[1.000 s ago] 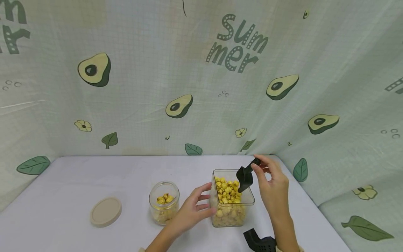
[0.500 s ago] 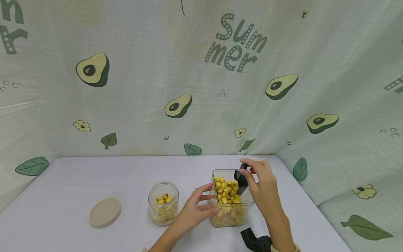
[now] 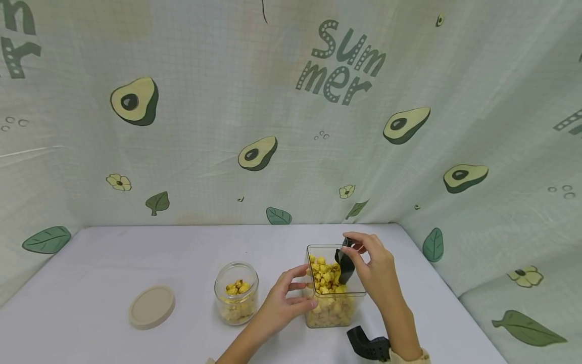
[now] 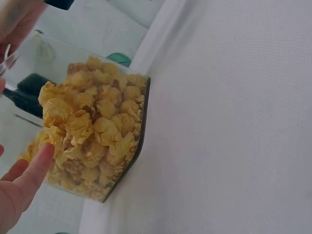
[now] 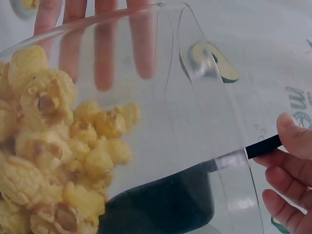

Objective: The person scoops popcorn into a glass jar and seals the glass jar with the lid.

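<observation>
A clear square container point(image 3: 334, 317) holds yellow popcorn point(image 3: 324, 273) on the white table. My right hand point(image 3: 378, 270) pinches the handle of a black scoop point(image 3: 346, 267) between thumb and fingers. The scoop's head is inside the container, its lower edge dipping into the popcorn; the right wrist view shows the head point(image 5: 161, 204) through the clear wall. My left hand point(image 3: 283, 303) rests against the container's left side with fingers extended. Those fingertips point(image 5: 103, 73) show through the wall in the right wrist view.
A round glass jar point(image 3: 236, 309) with some popcorn in it stands left of the container, close by my left forearm. Farther left, a beige round lid point(image 3: 152, 307) lies flat. A printed curtain point(image 3: 204, 126) hangs behind the table.
My right hand has moved left and lowered the scoop from over the container's rim into it, turning it more upright. The left hand stays at the container's side.
</observation>
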